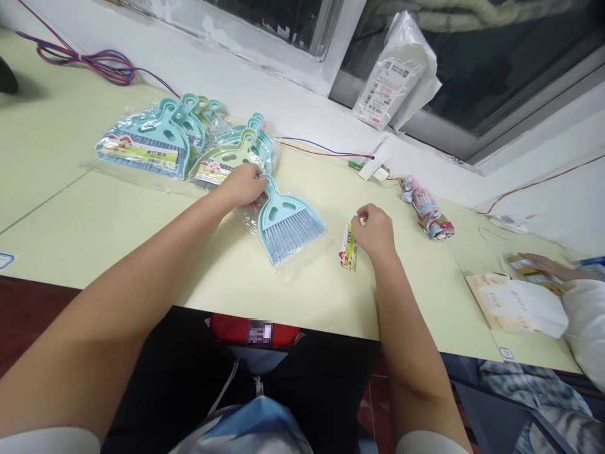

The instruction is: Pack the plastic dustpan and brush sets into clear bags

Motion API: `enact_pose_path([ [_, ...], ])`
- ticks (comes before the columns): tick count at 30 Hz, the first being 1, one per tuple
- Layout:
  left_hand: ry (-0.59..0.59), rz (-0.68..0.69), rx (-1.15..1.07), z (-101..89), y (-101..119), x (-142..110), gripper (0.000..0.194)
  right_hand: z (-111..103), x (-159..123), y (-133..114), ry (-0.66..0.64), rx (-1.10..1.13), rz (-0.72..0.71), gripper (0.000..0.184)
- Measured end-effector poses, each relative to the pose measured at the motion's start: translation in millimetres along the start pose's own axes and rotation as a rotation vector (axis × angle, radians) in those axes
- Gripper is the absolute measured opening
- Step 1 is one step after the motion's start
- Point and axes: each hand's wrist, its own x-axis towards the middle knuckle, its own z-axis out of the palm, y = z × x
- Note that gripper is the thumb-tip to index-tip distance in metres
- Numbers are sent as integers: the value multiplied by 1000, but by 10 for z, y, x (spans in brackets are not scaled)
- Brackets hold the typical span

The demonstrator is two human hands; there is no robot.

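Note:
My left hand (244, 183) is closed on the handle end of a light blue dustpan and brush set (289, 221) in a clear plastic bag. The set lies on the table with its grey-blue bristles toward me. To its right, my right hand (374, 228) pinches a printed label card (348, 251), green and yellow with red pictures, just above the tabletop. Behind my left hand lies a green dustpan set (231, 151) in its bag. Further left, a blue bagged set (146, 142) has a similar label across its bristles.
Red and blue cable (106, 66) lies coiled at the back left. A white plastic-wrapped package (394, 75) leans on the window. A folded patterned umbrella (428, 208) rests right of my hand. At far right, another person's hand (543, 265) is near a paper bag (515, 306).

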Motion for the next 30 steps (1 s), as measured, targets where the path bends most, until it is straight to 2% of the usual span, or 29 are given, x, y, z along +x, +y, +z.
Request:
enact_pose_path([
  [1, 2, 8, 2, -1, -1, 1, 9, -12, -39, -78, -92, 136, 26, 10],
  [4, 32, 61, 42, 1, -4, 0, 6, -8, -164, -288, -689, 541, 198, 15],
  [5, 45, 79, 58, 4, -6, 2, 5, 9, -198, -336, -827, 620, 248, 17],
  [6, 54, 94, 70, 9, -9, 6, 5, 31, -223, -370, -903, 670, 291, 18],
  [10, 98, 118, 48, 34, -32, 54, 2, 110, -234, -398, -895, 742, 420, 19],
  [14, 125, 76, -68, 32, -46, 100, 3, 136, -204, -389, -840, 861, 470, 18],
  [18, 92, 36, -196, 4, -31, 88, 8, 203, -199, -369, -727, 1048, 421, 11],
  [23, 42, 13, -296, 0, 6, 49, 6, 282, -181, -331, -667, 1158, 417, 2],
  [30, 4, -28, -361, 47, 28, 27, 11, 242, -183, -370, -685, 1268, 352, 17],
])
